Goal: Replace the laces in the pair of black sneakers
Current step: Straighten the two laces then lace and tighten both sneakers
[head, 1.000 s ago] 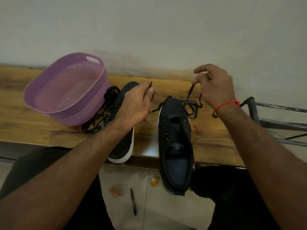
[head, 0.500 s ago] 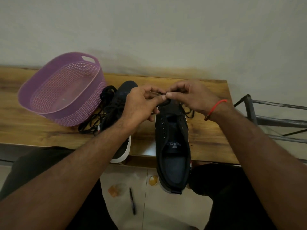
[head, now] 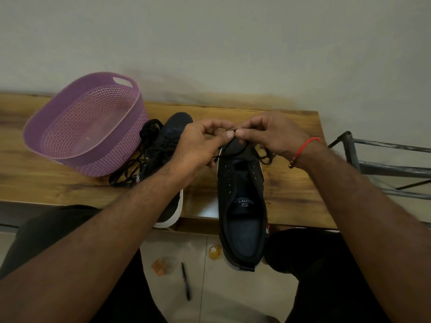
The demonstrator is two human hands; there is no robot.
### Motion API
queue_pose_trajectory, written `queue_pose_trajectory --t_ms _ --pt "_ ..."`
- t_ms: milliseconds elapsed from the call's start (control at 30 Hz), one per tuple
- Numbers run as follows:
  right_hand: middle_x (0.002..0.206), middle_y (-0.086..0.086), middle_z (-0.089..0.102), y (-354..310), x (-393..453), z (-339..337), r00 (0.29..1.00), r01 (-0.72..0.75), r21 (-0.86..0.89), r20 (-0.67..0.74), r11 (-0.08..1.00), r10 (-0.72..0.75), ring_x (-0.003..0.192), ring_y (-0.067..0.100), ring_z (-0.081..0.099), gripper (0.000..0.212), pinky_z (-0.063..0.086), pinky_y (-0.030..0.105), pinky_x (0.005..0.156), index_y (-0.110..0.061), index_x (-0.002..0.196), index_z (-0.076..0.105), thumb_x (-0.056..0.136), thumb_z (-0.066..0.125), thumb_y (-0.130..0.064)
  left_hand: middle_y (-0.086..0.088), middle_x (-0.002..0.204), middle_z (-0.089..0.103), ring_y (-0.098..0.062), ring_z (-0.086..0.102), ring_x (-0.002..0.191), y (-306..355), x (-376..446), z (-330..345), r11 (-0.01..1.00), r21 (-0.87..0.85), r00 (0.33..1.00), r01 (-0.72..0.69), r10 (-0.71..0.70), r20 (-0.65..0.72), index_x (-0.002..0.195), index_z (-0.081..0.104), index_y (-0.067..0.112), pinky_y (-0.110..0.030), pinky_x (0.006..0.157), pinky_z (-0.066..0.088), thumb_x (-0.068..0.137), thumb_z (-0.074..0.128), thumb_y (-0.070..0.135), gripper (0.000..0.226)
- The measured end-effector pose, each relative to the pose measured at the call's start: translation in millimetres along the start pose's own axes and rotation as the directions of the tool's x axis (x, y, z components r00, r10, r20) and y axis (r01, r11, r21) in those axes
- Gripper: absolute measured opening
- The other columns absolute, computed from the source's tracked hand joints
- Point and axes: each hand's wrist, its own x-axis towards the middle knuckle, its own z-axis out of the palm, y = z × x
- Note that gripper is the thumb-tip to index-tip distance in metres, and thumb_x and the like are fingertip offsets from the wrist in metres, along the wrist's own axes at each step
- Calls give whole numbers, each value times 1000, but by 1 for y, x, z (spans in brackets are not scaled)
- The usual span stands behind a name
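Lacing of the right-hand sneaker [head: 242,201] has only begun — the left hand [head: 198,145] and right hand [head: 272,136] meet fingertip to fingertip, pinching the black lace [head: 264,157] just above its toe; next, I judge, comes evening the ends and threading the empty eyelets below the fingers.

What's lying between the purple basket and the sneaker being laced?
In the head view: the other sneaker and a loose lace pile lie between the basket and the right sneaker.

Basket [head: 77,127] left on table [head: 291,183], two sneakers [head: 242,206] right of it, loose laces [head: 130,169] between
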Motion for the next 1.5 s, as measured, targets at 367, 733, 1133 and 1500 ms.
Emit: queue_pose_trajectory --t_ms 367,733,1133,1500 --pt "93 -15 69 2 0 2 1000 7 -332 5 943 -6 86 -4 59 12 48 12 74 -24 97 76 89 72 -31 5 86 69 -5 63 52 -5 -16 0 766 640 965 66 -211 154 90 59 27 -18 42 44 93 66 51 25" --pt "88 -16 62 10 -1 31 992 56 -517 129 854 13 91 0 54 14 38 12 75 -24 99 76 88 74 -31 -10 105 73 -21 76 84 -2 -17 -21 892 259 880 371 -426 208 103 71 15 -26 53 55 102 58 24 16" --pt "95 -15 62 8 -2 34 984 53 -504 174 862 41 99 3 53 14 39 21 83 -25 100 75 90 71 -32 -6 110 72 -21 73 93 0 -16 -22 894 248 879 372 -426 214 104 69 21 -24 54 53 100 59 20 11" --pt "104 -8 68 7 -2 40 984 -9 -481 151 877 94 103 9 57 19 44 25 84 -23 102 75 88 71 -37 -5 111 73 -17 76 89 -5 -12 -24 900 231 877 369 -420 235 111 69 18 -27 57 55 103 56 20 16"
